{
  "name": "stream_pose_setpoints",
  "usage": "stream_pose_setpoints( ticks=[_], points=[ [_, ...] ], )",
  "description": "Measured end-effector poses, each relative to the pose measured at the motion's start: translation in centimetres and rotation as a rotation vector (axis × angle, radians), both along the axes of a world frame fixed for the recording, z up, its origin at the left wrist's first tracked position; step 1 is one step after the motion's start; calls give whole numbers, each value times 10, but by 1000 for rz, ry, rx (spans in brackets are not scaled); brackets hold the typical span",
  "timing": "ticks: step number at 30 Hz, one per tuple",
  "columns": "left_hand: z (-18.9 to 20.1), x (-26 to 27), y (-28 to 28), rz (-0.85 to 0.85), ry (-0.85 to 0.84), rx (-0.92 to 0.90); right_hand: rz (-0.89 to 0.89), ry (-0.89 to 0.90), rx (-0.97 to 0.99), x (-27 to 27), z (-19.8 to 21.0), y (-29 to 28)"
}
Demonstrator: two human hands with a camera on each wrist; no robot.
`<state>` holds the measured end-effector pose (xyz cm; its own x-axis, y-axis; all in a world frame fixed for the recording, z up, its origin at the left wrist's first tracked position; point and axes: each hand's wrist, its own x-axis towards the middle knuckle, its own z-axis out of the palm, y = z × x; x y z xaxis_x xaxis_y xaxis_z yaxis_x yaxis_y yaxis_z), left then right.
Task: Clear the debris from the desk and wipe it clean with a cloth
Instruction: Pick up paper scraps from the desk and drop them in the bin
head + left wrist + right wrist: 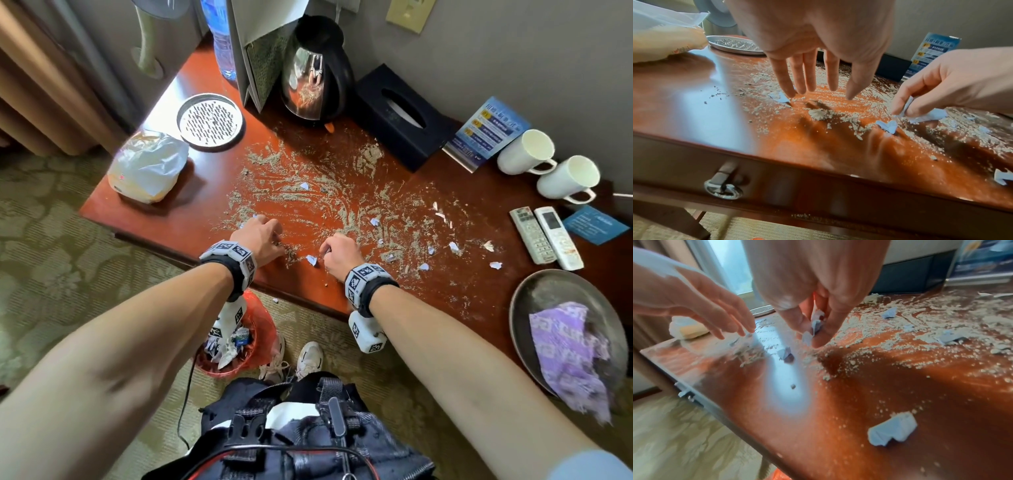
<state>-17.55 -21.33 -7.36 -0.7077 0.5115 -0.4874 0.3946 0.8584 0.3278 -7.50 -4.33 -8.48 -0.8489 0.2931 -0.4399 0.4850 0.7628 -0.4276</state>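
Now | left grip [813,53] fingers straight, empty | right grip [813,318] pinching paper scraps [813,331] | leaflet [486,135] text unreadable

1. Desk [445,192]: glossy red-brown wood.
2. Grit [308,192]: grey-beige crumbs smeared in streaks over the desk's middle, thinning toward the front edge and right side.
3. Paper scraps [424,266]: small crumpled pale-blue bits, scattered mostly toward the front edge and right of middle; one [311,259] lies near the front edge.
4. Cloth [568,356]: purple patterned, crumpled, in a round tray at the front right corner.
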Motion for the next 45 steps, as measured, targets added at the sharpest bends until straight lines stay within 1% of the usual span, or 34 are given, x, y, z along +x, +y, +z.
stream_pose_setpoints(
  ticks=[4,9,12,14,17,19,27,29,31,36,40,45],
  points=[
    [4,0,10,-51,2,-32,-166,1,-36,-2,4,10],
    [9,7,36,-157,-112,-60,-282,-120,-18,-2,18,25],
    [9,15,53,-254,-100,-103,-277,-142,-5,7,14,32],
    [9,20,59,-327,-69,-144,-314,-111,-4,15,11,37],
    [3,23,61,-413,-17,-200,-253,-70,54,24,7,39],
    [-1,24,62,-414,-20,-207,-250,-66,54,30,4,40],
    [-13,23,64,-431,5,-167,-255,-120,-64,45,7,37],
    [-15,24,65,-429,17,-167,-323,-138,-96,46,10,35],
    [-16,25,66,-425,23,-163,-357,-153,-83,49,13,32],
    [-18,21,70,-450,-6,-151,-322,-135,-101,55,16,29],
    [-12,17,83,-468,19,-44,-346,-68,-168,51,18,27],
    [5,21,105,-500,53,78,-351,13,-235,48,18,32]
  ],
)
